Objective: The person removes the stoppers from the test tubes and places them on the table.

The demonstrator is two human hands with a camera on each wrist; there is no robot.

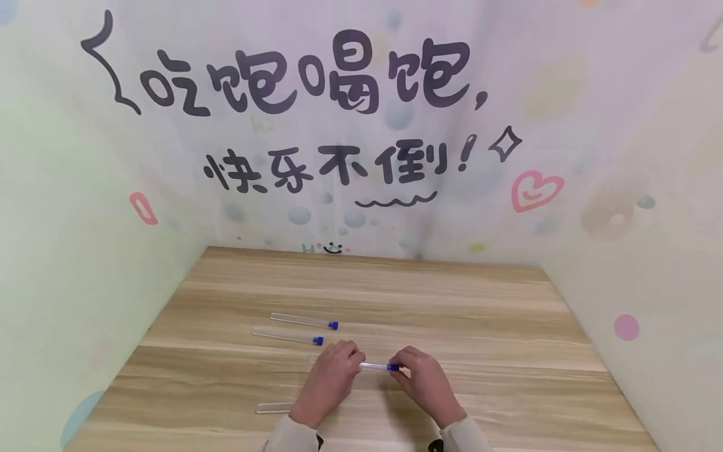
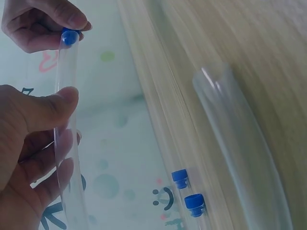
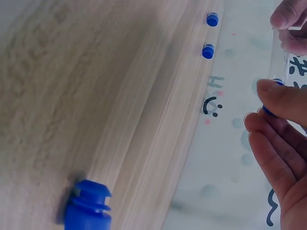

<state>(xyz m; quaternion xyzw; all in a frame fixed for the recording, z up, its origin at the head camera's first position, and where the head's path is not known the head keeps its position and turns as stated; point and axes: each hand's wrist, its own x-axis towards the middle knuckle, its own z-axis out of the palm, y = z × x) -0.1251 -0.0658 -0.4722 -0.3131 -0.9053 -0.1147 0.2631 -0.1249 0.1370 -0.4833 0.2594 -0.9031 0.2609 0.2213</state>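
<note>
My left hand [image 1: 332,376] grips a clear plastic test tube [image 2: 67,72] between thumb and fingers, holding it above the table. At the tube's right end, my right hand [image 1: 420,380] pinches a blue cap [image 1: 393,367] with thumb and forefinger. The cap sits in the tube's mouth [image 2: 70,38]. Below my left forearm lies an uncapped test tube [image 2: 240,143], partly hidden by the arm in the head view. A loose blue cap [image 3: 88,206] rests on the table in the right wrist view; the right arm hides it from the head view.
Two test tubes with blue caps, the farther tube [image 1: 302,320] and the nearer tube [image 1: 285,336], lie side by side beyond my left hand. The wood-grain table [image 1: 480,301] meets a printed backdrop [image 1: 339,220] at its far edge, with pale walls at both sides.
</note>
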